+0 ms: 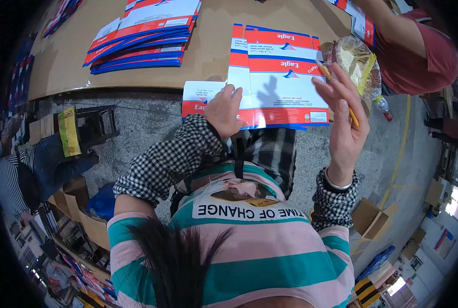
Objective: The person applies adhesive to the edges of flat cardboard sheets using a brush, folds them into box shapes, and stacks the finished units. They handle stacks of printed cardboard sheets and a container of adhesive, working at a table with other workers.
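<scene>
Carton (283,92) lies flat at the near edge of the table (211,59), your left hand (223,112) spread on its left side, seemingly to steady it, while your right hand (346,115) holds a yellow stick (353,117).

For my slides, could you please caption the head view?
Left hand on flat red-white-blue cardboard carton; right hand holding slim yellow tool.

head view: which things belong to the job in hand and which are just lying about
Belong to the job:
- flat carton, under the left hand
- yellow stick, in the right hand
- stack of similar cartons, likely

Seemingly just lying about:
- open cardboard box
- blue bundle
- clear bottle
</scene>
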A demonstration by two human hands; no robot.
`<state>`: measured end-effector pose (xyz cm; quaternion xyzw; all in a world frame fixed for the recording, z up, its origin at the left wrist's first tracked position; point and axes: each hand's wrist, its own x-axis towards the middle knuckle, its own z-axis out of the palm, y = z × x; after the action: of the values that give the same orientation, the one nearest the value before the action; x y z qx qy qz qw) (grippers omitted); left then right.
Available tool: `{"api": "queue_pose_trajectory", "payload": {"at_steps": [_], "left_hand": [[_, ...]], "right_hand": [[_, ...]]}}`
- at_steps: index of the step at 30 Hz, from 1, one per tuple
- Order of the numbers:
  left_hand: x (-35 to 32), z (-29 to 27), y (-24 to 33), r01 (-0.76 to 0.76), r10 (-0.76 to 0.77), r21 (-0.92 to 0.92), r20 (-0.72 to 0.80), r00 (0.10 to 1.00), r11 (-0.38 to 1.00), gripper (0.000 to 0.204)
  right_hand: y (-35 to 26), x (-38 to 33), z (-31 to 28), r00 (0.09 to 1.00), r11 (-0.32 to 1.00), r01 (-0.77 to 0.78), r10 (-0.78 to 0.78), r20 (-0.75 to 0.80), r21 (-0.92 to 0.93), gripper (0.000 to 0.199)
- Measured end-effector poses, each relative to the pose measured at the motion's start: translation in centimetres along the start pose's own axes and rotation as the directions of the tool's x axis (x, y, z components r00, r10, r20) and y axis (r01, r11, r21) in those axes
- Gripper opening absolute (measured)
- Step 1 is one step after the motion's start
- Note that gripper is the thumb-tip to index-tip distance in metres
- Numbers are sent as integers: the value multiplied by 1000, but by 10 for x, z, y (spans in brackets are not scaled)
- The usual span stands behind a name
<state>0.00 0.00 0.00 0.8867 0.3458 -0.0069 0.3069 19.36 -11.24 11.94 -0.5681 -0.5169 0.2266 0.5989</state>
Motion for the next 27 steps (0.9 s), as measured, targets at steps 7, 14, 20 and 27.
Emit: {"api": "queue_pose_trajectory", "payload": {"at_steps": [7,14,20,27], "left_hand": [[11,6,1,40,-40,10,-48,998,999,52],[9,9,-10,118,-118,31,-15,993,992,29],[-47,19,23,55,-53,12,-129,990,998,52],[-54,38,7,26,-28,-13,-268,963,1000,42]], "right_hand": [[26,-17,-17,958,972,-170,202,-203,164,38],[60,-27,-16,847,801,-309,477,-235,513,36],[63,-31,-13,803,820,-400,529,-274,410,34],[72,-32,-5,789,776,-323,537,-299,542,32]]}}
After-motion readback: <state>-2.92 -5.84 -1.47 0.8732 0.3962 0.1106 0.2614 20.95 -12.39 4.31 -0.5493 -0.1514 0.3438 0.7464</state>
